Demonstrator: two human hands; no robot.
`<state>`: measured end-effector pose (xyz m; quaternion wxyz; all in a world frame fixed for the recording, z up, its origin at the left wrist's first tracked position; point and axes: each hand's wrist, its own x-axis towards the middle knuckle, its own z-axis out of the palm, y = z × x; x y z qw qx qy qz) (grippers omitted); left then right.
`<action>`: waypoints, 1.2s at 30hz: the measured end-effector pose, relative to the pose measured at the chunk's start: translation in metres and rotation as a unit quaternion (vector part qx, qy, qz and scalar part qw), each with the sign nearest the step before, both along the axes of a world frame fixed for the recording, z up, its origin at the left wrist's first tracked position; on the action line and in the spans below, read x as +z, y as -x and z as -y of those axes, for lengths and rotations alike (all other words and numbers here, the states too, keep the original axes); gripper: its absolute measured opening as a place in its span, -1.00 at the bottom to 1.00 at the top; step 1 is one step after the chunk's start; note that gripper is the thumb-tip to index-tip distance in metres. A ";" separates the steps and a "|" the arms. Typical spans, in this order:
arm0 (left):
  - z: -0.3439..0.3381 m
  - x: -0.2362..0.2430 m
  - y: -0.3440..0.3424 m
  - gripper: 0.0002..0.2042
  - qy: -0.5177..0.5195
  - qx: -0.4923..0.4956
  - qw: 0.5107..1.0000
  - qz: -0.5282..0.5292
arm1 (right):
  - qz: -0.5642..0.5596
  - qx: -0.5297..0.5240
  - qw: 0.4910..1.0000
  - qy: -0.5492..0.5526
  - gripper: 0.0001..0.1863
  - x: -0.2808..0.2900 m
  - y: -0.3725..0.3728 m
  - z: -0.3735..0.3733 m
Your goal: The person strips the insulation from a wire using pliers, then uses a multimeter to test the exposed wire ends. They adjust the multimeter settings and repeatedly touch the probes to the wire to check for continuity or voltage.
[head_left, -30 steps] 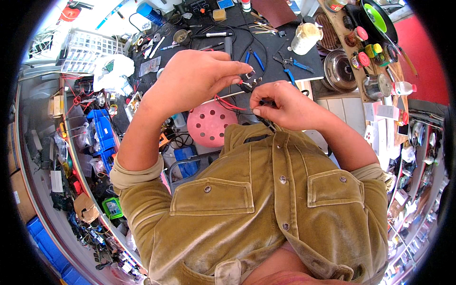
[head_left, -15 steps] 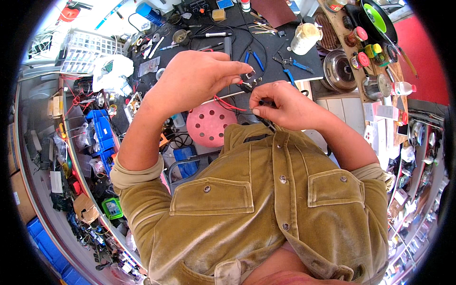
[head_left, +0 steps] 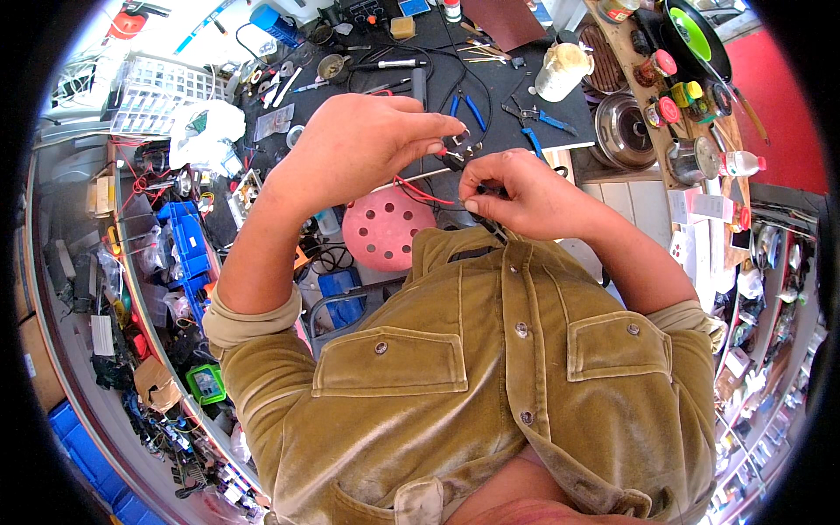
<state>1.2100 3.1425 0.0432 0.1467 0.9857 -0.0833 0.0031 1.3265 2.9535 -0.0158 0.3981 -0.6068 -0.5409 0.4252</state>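
Above the near edge of the dark bench my left hand [head_left: 350,144] is closed in a pinch, with thumb and index finger on a small black part with shiny metal bits [head_left: 455,159]. Close by on the right, my right hand [head_left: 529,194] is also closed, its thumb and fingertips on a slim black thing, mostly hidden, whose kind I cannot tell. The fingertips of both hands are near each other but apart. Red wires [head_left: 418,189] hang just below the left hand, their ends partly hidden.
A pink round stool seat with holes [head_left: 378,232] lies below my hands. Blue-handled pliers [head_left: 473,112] and blue-handled cutters [head_left: 556,122] rest on the bench [head_left: 516,83]. A whitish jar [head_left: 560,74] and a lidded pot [head_left: 623,131] stand right; blue bins [head_left: 185,241] are left.
Both hands keep almost the same place and grip. The view has shifted very slightly.
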 end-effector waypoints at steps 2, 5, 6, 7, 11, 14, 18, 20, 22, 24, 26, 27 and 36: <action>-0.001 -0.001 0.000 -0.73 0.001 0.001 1.000 -0.002 | -0.004 -0.002 1.000 0.006 -0.89 0.004 0.000 0.000; 0.000 -0.002 0.000 -0.73 0.007 0.000 1.000 -0.001 | -0.004 -0.004 1.000 0.006 -0.89 0.003 0.001 0.000; 0.000 -0.002 0.000 -0.73 0.004 0.001 1.000 -0.003 | -0.003 -0.004 1.000 0.004 -0.89 0.003 0.001 0.000; 0.000 -0.001 0.000 -0.73 0.001 0.002 1.000 -0.006 | -0.005 -0.004 1.000 0.007 -0.89 0.003 0.001 0.000; 0.000 -0.003 0.000 -0.72 -0.004 0.004 1.000 -0.010 | -0.009 -0.004 1.000 0.018 -0.89 0.003 0.001 0.001; 0.001 -0.004 0.001 -0.72 -0.001 0.006 1.000 -0.009 | -0.011 -0.006 1.000 0.012 -0.88 0.000 0.001 0.001; 0.002 -0.006 0.001 -0.72 0.003 0.008 1.000 -0.005 | -0.022 -0.015 1.000 0.005 -0.88 -0.003 0.002 0.002; 0.001 -0.008 0.002 -0.71 0.010 0.008 1.000 -0.005 | -0.022 -0.017 1.000 0.014 -0.87 -0.004 0.002 0.002; 0.001 -0.008 0.002 -0.70 0.011 0.011 1.000 -0.010 | -0.022 -0.018 0.999 0.018 -0.87 -0.003 0.002 0.003; 0.002 -0.008 0.002 -0.70 0.017 0.017 1.000 -0.018 | -0.020 -0.018 0.999 0.016 -0.88 -0.001 0.001 0.003; 0.002 -0.008 0.003 -0.70 0.027 0.026 0.999 -0.029 | -0.023 -0.020 0.999 0.018 -0.88 0.000 0.001 0.003; 0.000 -0.009 0.003 -0.70 0.066 0.030 0.997 -0.017 | -0.024 -0.021 0.999 0.019 -0.88 0.001 0.001 0.003; 0.001 0.021 -0.005 -0.70 -0.041 -0.017 0.999 0.019 | 0.001 0.019 1.000 0.001 -0.92 0.001 0.006 0.001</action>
